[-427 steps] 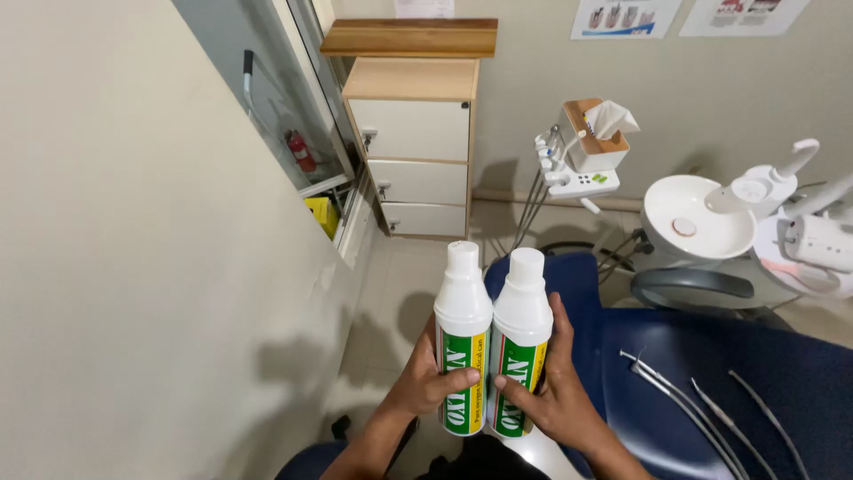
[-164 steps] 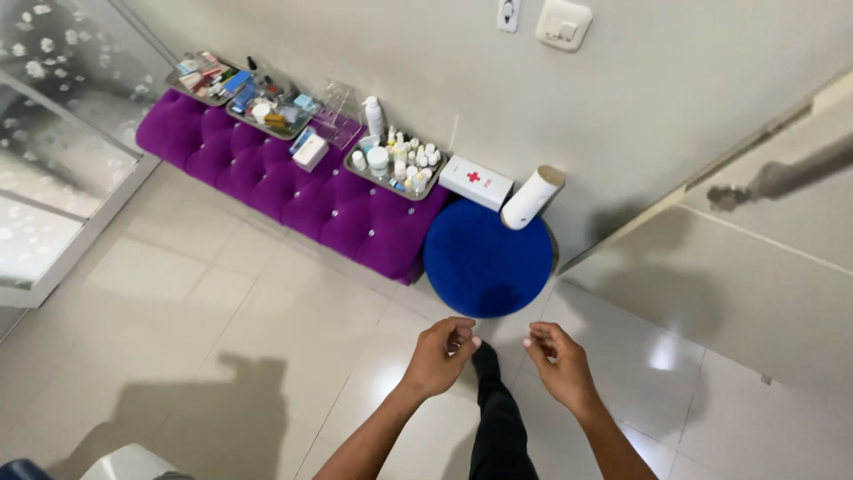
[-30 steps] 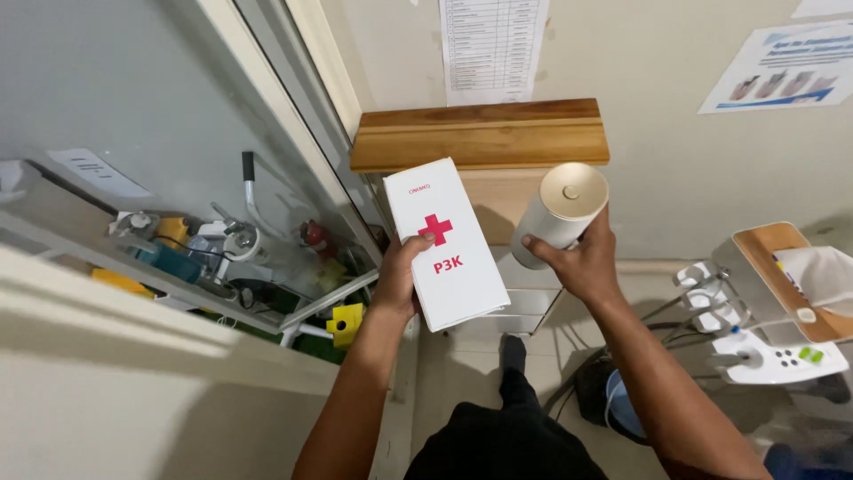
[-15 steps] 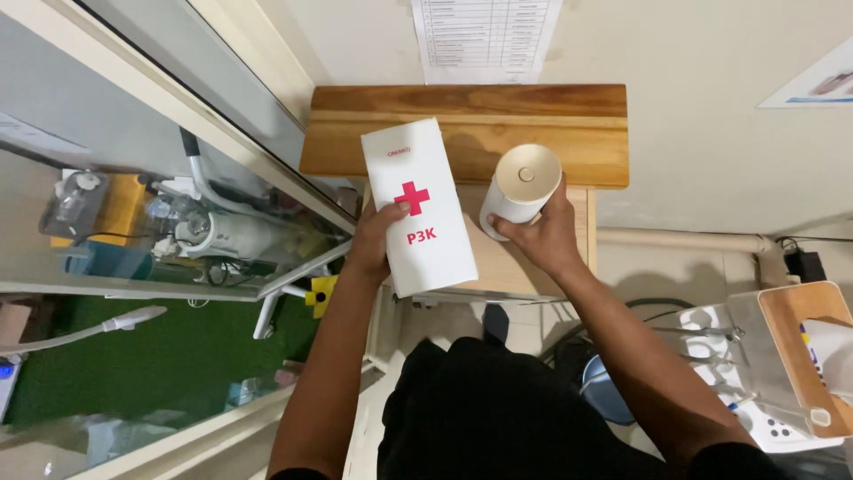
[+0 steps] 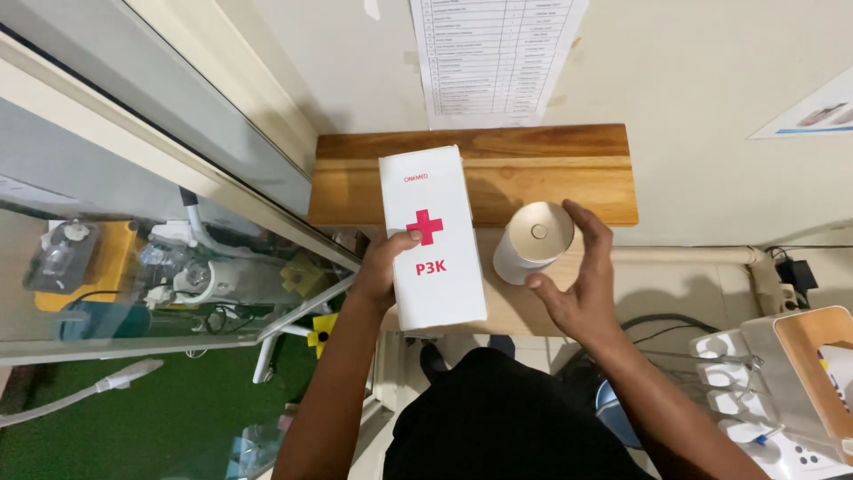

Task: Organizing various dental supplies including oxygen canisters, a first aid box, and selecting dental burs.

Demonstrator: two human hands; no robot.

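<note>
My left hand (image 5: 382,271) grips the lower left edge of a tall white box with a red cross (image 5: 435,240), holding it over the wooden cabinet top (image 5: 569,173). A white cylinder with a round cap (image 5: 533,240) stands upright on that top, just right of the box. My right hand (image 5: 582,284) is cupped loosely around the cylinder's right side. Its fingers are spread, the thumb is near the cylinder's base, and a gap shows at the palm.
A printed list (image 5: 493,53) hangs on the wall above the cabinet. A glass partition (image 5: 133,249) on the left shows equipment behind it. A white dental instrument tray (image 5: 755,400) and a wooden box (image 5: 813,364) sit at lower right. Cables lie on the floor.
I have come closer to the cabinet. The cylinder, which my right hand held in the air, now stands on the wooden top and my fingers have loosened. The box is still in my left hand.
</note>
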